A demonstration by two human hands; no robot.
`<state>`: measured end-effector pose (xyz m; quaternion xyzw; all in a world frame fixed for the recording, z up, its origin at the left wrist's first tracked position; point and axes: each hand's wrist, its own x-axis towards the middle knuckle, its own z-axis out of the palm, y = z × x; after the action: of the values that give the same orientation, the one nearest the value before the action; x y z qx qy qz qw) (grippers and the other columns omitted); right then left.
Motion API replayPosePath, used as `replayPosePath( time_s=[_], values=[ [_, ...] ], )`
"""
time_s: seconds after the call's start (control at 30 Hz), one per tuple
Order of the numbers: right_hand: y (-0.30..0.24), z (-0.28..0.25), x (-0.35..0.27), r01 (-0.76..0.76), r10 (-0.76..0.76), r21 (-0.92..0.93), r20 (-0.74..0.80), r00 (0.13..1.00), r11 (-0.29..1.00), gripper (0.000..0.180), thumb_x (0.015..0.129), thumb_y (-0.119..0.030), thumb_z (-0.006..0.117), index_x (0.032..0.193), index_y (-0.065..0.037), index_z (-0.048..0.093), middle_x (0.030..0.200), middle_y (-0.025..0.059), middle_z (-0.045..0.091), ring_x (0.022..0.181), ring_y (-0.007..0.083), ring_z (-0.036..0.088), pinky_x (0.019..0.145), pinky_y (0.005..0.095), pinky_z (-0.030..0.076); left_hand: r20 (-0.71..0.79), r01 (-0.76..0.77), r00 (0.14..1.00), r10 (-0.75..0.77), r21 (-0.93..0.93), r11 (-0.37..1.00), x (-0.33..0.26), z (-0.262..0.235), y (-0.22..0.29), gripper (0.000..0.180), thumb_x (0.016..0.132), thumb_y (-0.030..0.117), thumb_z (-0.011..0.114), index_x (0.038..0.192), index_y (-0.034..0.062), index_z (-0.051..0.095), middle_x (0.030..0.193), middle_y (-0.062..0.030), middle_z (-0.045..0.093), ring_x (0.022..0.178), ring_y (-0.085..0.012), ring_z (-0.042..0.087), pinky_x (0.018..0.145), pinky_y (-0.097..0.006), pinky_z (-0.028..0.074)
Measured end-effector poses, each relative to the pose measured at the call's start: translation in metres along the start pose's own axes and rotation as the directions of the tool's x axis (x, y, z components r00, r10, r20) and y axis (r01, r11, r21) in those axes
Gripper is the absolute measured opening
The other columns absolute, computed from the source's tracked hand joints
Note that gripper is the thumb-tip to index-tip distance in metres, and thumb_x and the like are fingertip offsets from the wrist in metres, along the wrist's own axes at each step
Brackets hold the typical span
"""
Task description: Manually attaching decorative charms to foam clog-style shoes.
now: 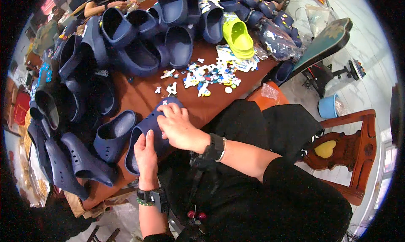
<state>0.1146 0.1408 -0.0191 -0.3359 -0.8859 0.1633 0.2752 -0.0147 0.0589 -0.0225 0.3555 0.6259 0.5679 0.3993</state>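
Note:
A navy blue clog (147, 128) lies at the near edge of the brown table (143, 94), in front of me. My left hand (146, 155) grips its heel end. My right hand (179, 126) lies over its upper with the fingers pressing on the toe part. A second navy clog (114, 134) sits just to the left of it. A scatter of small colourful shoe charms (211, 73) lies on the table beyond my hands. What is under my right fingers is hidden.
Many navy clogs (139, 35) are piled across the back and left of the table, with a lime green pair (238, 37) among them. A wooden chair (350, 153) stands at right, a blue bucket (328, 106) behind it. Another person's arms (107, 1) show at far top.

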Motion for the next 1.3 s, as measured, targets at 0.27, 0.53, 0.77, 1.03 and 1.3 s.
replayPosePath(
  time_s=[0.27,0.53,0.77,1.03,1.3],
  values=[
    [0.003,0.005,0.015,-0.093,0.097,-0.081,0.051,0.994,0.992,0.063,0.06,-0.005,0.075,0.116,0.004,0.048,0.14,0.0237,0.036,0.127,0.0393,0.036,0.097,0.0527,0.033,0.041,0.012,0.999,-0.012,0.011,1.0,0.001,0.0,-0.003,0.028,0.099,0.017,0.052,0.112,-0.0053,0.062,0.103,-0.0049,0.067,0.088,-0.0082,0.058,0.081,-0.025,0.046],
    [0.029,-0.013,0.006,0.008,-0.003,0.257,-0.02,1.0,0.966,0.052,0.062,-0.014,0.082,0.105,-0.005,0.054,0.125,0.0179,0.05,0.118,0.0384,0.045,0.093,0.0506,0.04,-0.023,-0.061,0.998,0.063,0.092,0.994,0.001,0.002,-0.008,0.03,0.1,0.018,0.05,0.113,-0.0063,0.062,0.101,-0.0065,0.068,0.091,-0.0113,0.06,0.083,-0.027,0.047],
    [0.158,-0.046,0.014,0.016,-0.034,-0.12,-0.149,0.988,0.993,0.021,0.073,0.001,0.058,0.093,-0.002,0.064,0.092,0.0169,0.06,0.09,0.0364,0.057,0.079,0.0455,0.048,-0.005,-0.058,0.998,0.059,0.07,0.996,0.001,0.001,-0.007,0.03,0.099,0.019,0.051,0.11,-0.0069,0.062,0.1,-0.0074,0.068,0.088,-0.0115,0.059,0.083,-0.028,0.047],
    [0.17,-0.05,-0.021,-0.072,0.073,0.013,-0.024,0.997,0.997,0.017,0.076,0.002,0.056,0.089,-0.001,0.067,0.095,0.02,0.058,0.095,0.0358,0.055,0.082,0.0418,0.046,-0.022,-0.014,1.0,0.015,0.068,0.998,0.001,0.0,-0.006,0.029,0.099,0.019,0.051,0.109,-0.0068,0.062,0.098,-0.0074,0.068,0.087,-0.0107,0.059,0.082,-0.027,0.047],
    [0.197,-0.063,0.015,-0.068,0.069,-0.057,0.023,0.997,0.996,0.012,0.078,-0.003,0.064,0.09,-0.003,0.065,0.09,0.0138,0.059,0.094,0.0323,0.057,0.081,0.0403,0.048,-0.009,-0.036,0.999,0.036,0.047,0.998,0.002,0.001,-0.008,0.028,0.099,0.019,0.052,0.106,-0.0064,0.062,0.096,-0.0061,0.067,0.085,-0.0094,0.058,0.079,-0.026,0.047]
  ],
)
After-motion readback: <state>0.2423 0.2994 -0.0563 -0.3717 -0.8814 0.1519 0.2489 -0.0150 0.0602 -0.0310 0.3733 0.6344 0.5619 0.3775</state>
